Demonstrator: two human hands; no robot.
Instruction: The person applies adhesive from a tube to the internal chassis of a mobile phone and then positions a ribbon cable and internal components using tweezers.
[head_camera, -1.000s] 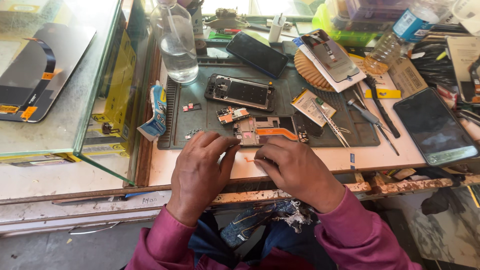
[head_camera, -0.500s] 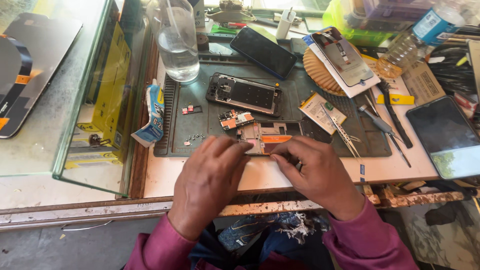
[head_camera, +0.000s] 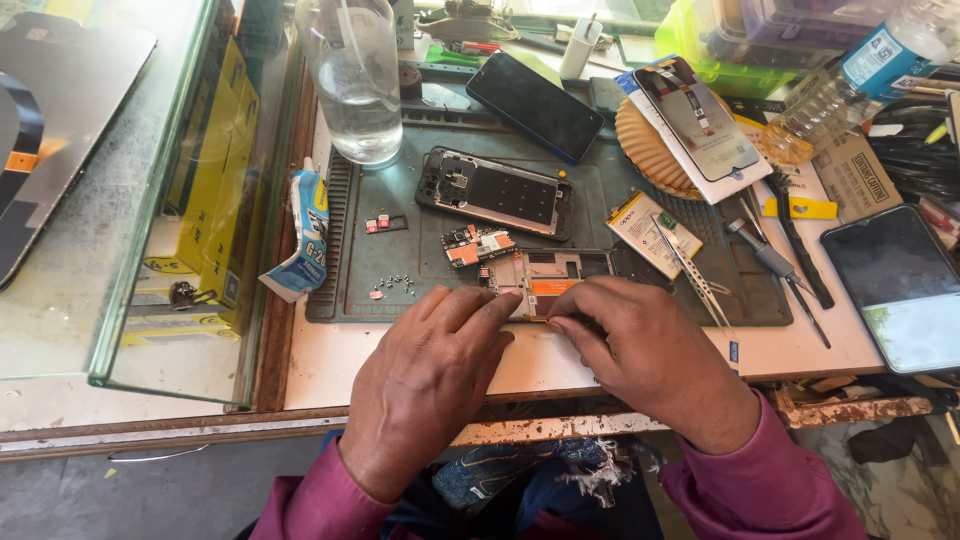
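- We see the left hand (head_camera: 430, 385) lying low on the worktop (head_camera: 330, 365), fingers stretched out flat and close together.
- Its fingertips touch the near left edge of an opened phone body (head_camera: 550, 275) with an orange strip on it.
- The grip of the left hand is loose; it presses on the phone body more than it holds it.
- The right hand (head_camera: 650, 355) sits just beside the left one, with fingers bent.
- Its thumb and first finger pinch the near edge of the same phone body.
- The phone body lies at the near edge of a dark grey mat (head_camera: 400, 260), right in front of both hands.
- A small circuit board (head_camera: 478, 244) lies just behind the phone body, on the mat.
- A second open phone frame (head_camera: 497, 191) lies further back on the mat.
- Tiny screws (head_camera: 395, 285) sit in a little bunch left of the hands.
- Tweezers (head_camera: 693, 272) lie right of the phone body, across a yellow packet (head_camera: 640, 222).
- A clear glass jar (head_camera: 357, 85) stands at the far left of the mat.
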